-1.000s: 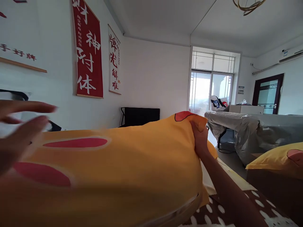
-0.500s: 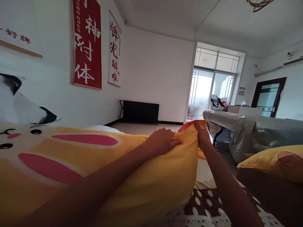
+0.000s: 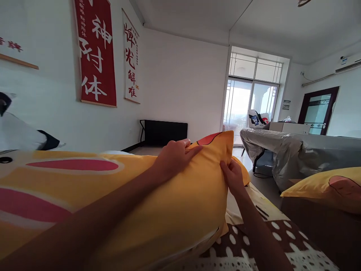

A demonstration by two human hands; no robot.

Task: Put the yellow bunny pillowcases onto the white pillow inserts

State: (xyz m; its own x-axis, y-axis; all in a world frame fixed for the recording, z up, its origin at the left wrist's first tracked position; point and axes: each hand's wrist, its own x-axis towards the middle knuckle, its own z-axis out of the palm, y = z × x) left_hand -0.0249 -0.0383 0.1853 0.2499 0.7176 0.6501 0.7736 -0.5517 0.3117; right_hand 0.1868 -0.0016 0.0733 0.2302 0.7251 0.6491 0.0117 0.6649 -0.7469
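A large yellow pillow with a printed white rabbit and pink ears lies across the front of the head view. My left hand grips its far edge, with the thumb on the near face and the fingers partly hidden behind the cloth. At the right end, my right hand pinches the side edge just below the raised corner, which points up. Along the pillow's lower right edge a slit shows paler material. Beneath it is a brown and cream blanket with white dots.
Another yellow pillow rests on a dark surface at the right. Behind it stands a plastic-covered table. A black panel leans by the far wall, left of a glass door. Black-and-white fabric is at the left.
My right hand has slid from the pillow's corner tip down its side edge. The corner now stands higher and free. My left hand still holds the far edge; the view has shifted slightly.
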